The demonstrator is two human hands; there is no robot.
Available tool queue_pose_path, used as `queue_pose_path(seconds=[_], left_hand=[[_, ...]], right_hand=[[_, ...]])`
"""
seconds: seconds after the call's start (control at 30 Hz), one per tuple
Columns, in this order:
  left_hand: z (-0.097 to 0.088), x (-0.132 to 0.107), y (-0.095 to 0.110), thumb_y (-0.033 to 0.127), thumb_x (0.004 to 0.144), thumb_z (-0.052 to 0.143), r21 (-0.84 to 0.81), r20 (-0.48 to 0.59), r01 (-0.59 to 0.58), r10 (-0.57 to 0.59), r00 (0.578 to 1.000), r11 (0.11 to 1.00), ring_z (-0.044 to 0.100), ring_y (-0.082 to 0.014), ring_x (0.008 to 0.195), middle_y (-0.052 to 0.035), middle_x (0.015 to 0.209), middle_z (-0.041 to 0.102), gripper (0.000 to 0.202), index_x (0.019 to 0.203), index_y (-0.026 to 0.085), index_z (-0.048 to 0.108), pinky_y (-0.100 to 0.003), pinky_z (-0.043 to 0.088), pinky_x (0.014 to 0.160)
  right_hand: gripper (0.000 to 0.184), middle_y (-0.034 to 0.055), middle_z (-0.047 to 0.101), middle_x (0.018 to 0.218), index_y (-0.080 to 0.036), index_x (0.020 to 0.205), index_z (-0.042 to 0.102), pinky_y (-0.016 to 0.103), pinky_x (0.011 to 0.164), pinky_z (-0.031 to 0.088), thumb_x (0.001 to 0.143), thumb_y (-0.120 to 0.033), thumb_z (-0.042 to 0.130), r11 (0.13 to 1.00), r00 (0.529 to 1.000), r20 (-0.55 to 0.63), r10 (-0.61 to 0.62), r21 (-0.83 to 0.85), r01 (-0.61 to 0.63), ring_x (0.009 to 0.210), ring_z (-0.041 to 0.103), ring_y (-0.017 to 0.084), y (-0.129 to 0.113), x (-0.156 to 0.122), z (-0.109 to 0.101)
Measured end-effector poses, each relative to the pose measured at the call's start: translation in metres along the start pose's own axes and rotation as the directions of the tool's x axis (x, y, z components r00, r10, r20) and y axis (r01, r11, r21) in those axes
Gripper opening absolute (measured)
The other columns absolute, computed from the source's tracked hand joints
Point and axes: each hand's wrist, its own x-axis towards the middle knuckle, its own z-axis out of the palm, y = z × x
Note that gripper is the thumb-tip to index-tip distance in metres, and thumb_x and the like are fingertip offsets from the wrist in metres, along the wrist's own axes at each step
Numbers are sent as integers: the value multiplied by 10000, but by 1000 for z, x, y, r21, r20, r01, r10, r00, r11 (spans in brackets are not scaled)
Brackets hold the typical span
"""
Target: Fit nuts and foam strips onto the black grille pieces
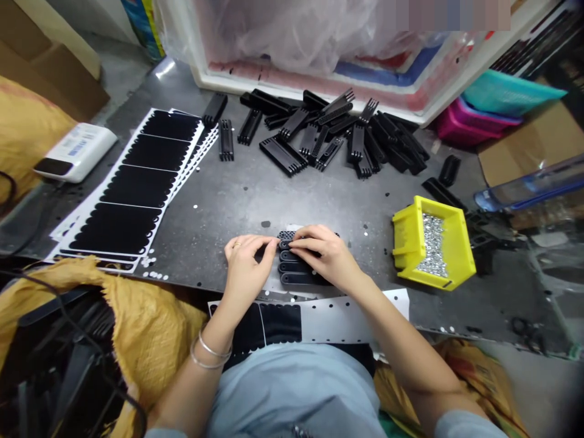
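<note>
Black plastic strips (298,278) are stacked near the table's (228,213) front edge, gripped between left hand (246,264) and right hand (322,255), fingers closed on them; if the grip is loosened, the stack could slide apart and drop over that edge.

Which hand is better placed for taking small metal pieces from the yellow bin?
Probably the right hand. It rests on the black plastic strips, on the side nearer the yellow bin. The left hand is on the far side of the strips.
</note>
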Motion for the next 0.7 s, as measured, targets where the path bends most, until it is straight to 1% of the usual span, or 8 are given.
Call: queue_pose_path(seconds=[0.13, 0.23, 0.33, 0.4, 0.5, 0.57, 0.6, 0.7], left_hand=[[4, 5, 0, 344, 973, 622, -35, 22, 73, -72, 997, 997, 683, -234, 1013, 12, 939, 792, 177, 864, 273, 742, -484, 321, 1084], [4, 10, 1, 341, 919, 693, -50, 53, 120, -117, 992, 992, 677, -236, 1020, 19, 917, 785, 128, 819, 272, 733, -480, 310, 1100], [3, 14, 2, 336, 890, 721, -65, 90, 131, -125, 988, 989, 670, -236, 1039, 27, 913, 783, 114, 797, 270, 720, -475, 311, 1104], [2, 16, 2, 339, 897, 706, -70, 101, 123, -116, 988, 990, 668, -237, 1041, 26, 913, 784, 129, 791, 266, 709, -482, 310, 1107], [3, 17, -1, 353, 901, 694, -77, 92, 95, -88, 992, 993, 670, -245, 1016, 18, 903, 785, 160, 772, 258, 694, -503, 315, 1101], [4, 17, -4, 356, 898, 694, -88, 83, 70, -63, 995, 994, 675, -245, 993, 18, 894, 783, 174, 757, 255, 685, -506, 331, 1087], [5, 17, -5, 358, 899, 693, -92, 77, 59, -52, 996, 994, 677, -243, 983, 19, 889, 782, 181, 751, 254, 680, -504, 340, 1080], [7, 17, -8, 367, 907, 682, -88, 55, 24, -20, 998, 996, 678, -235, 968, 20, 879, 780, 204, 741, 250, 665, -486, 361, 1067]], right_hand=[[151, 65, 735, 1044, -223, 1044, 764, 393, 859, 544, 1015, -214, 617, 1000, 1000, 23, 17, 9, -17, 929, 645, 201, -2, 0, -2], [147, 75, 729, 1033, -202, 1033, 769, 385, 847, 544, 1008, -207, 624, 1000, 1000, 16, 22, 6, -22, 927, 641, 204, -4, 2, 0], [161, 83, 721, 1041, -195, 1030, 781, 382, 848, 546, 1008, -214, 624, 1000, 999, 22, 23, -14, -23, 946, 636, 211, -3, 2, -1], [155, 87, 712, 1059, -205, 1040, 792, 390, 857, 544, 998, -240, 647, 998, 999, 30, 39, -44, -38, 963, 633, 221, -1, -2, -9], [158, 74, 709, 1040, -215, 1086, 790, 375, 842, 541, 971, -272, 698, 983, 984, 14, 180, -26, -179, 921, 646, 204, 5, -14, -29], [145, 51, 721, 977, -219, 1066, 789, 338, 769, 539, 967, -282, 704, 954, 955, -13, 295, 55, -294, 826, 648, 171, 10, -24, -41], [130, 42, 727, 944, -220, 1033, 791, 322, 727, 532, 965, -287, 702, 940, 943, -32, 332, 99, -327, 780, 641, 158, 13, -29, -44], [125, 36, 730, 896, -215, 945, 791, 302, 677, 517, 962, -287, 690, 930, 934, -98, 343, 177, -323, 739, 629, 144, 20, -38, -44]])
